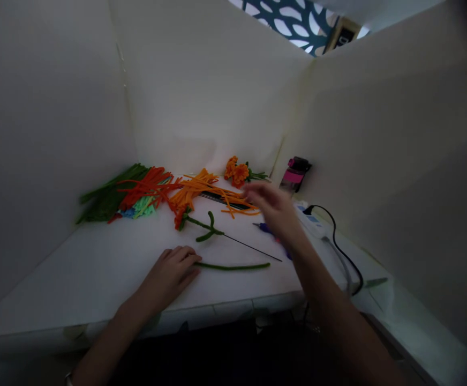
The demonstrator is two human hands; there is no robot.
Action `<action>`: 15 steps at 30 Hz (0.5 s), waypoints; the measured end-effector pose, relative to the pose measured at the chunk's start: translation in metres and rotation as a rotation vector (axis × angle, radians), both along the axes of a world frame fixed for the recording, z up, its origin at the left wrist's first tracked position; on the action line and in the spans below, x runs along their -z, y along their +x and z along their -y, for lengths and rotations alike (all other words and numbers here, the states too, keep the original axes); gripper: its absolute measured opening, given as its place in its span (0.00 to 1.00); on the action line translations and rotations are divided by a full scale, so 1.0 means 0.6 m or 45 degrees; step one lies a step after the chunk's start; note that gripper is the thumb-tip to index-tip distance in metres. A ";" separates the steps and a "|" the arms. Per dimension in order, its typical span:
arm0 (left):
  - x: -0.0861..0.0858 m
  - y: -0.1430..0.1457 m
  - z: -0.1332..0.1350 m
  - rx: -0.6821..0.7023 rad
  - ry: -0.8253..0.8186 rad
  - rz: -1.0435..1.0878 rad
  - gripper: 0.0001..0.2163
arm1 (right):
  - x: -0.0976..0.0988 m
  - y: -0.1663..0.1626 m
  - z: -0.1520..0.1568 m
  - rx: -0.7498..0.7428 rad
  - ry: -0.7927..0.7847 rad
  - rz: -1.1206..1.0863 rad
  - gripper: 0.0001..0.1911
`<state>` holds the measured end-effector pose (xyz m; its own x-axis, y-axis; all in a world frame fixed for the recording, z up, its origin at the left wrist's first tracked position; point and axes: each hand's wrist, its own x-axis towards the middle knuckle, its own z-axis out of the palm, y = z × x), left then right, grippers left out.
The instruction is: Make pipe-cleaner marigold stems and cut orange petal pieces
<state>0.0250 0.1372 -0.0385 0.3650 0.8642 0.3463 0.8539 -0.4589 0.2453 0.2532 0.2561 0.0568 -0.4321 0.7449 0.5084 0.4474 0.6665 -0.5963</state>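
Observation:
My left hand (pixel 172 272) rests on the white table (pixel 97 279), its fingertips pinching one end of a green pipe cleaner (pixel 233 266) that lies flat to the right. My right hand (pixel 271 206) hovers above the table, blurred by motion, with the fingers stretched towards a bundle of orange pipe cleaners (pixel 201 190); nothing shows in it. Between the hands lies a part-made flower (pixel 195 220) with an orange head, green wrapped stem and leaf, and a bare thin wire (pixel 253 249) trailing right.
Piles of green (pixel 107 198), red-orange (pixel 147 187) and light green pipe cleaners lie at the back left. Finished orange flowers (pixel 237 172) lie by the back wall. A dark bottle with a pink band (pixel 294 174), a white power strip (pixel 311 221) with a black cable, and a purple-handled tool (pixel 265 229) are on the right.

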 end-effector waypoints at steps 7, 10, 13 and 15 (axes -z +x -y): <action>-0.010 -0.023 -0.004 0.010 0.005 0.008 0.09 | 0.087 -0.005 0.016 -0.024 -0.187 0.451 0.05; -0.031 -0.016 -0.023 -0.010 0.064 -0.065 0.09 | 0.080 0.032 0.012 0.225 -0.194 0.563 0.06; -0.056 0.013 -0.056 0.008 0.133 -0.278 0.09 | 0.062 0.097 -0.009 0.647 -0.226 0.641 0.12; -0.066 0.035 -0.081 0.029 0.170 -0.332 0.10 | 0.061 0.143 -0.021 0.827 -0.320 0.702 0.16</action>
